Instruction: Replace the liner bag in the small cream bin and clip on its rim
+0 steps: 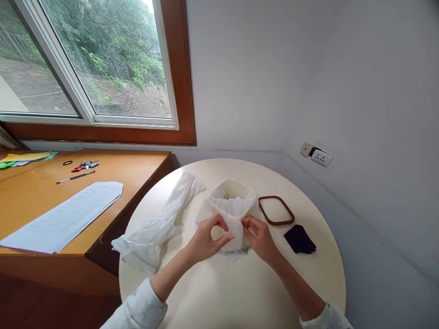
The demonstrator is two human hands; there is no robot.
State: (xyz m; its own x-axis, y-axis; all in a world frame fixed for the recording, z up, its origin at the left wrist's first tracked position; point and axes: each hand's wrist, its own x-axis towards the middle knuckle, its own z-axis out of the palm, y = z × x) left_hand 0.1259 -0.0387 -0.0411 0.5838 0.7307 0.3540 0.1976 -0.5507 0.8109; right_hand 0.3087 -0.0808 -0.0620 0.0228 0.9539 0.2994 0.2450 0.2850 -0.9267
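Note:
A small bin (pixel 230 185) lined with a thin white plastic bag (pixel 233 233) stands on the round table, the bag's edge hanging down over its outside. Something with a bit of yellow lies inside. My left hand (pixel 210 235) is at the bin's near left side, thumb and fingers curved apart with nothing between them. At the near right side, my right hand (pixel 259 235) pinches the bag's overhang. Just right of the bin lies a brown squarish ring (pixel 281 223), with a folded dark purple cloth (pixel 299 239) nearer to me. Another crumpled white plastic bag (pixel 154 230) stretches along the table's left.
The round cream table (pixel 219 292) stands by a grey wall with a socket (pixel 321 157). Against its left side is a wooden desk (pixel 137 169) bearing papers (pixel 68 214), a pen (pixel 75 177) and keys (pixel 88 164). A window is above the desk.

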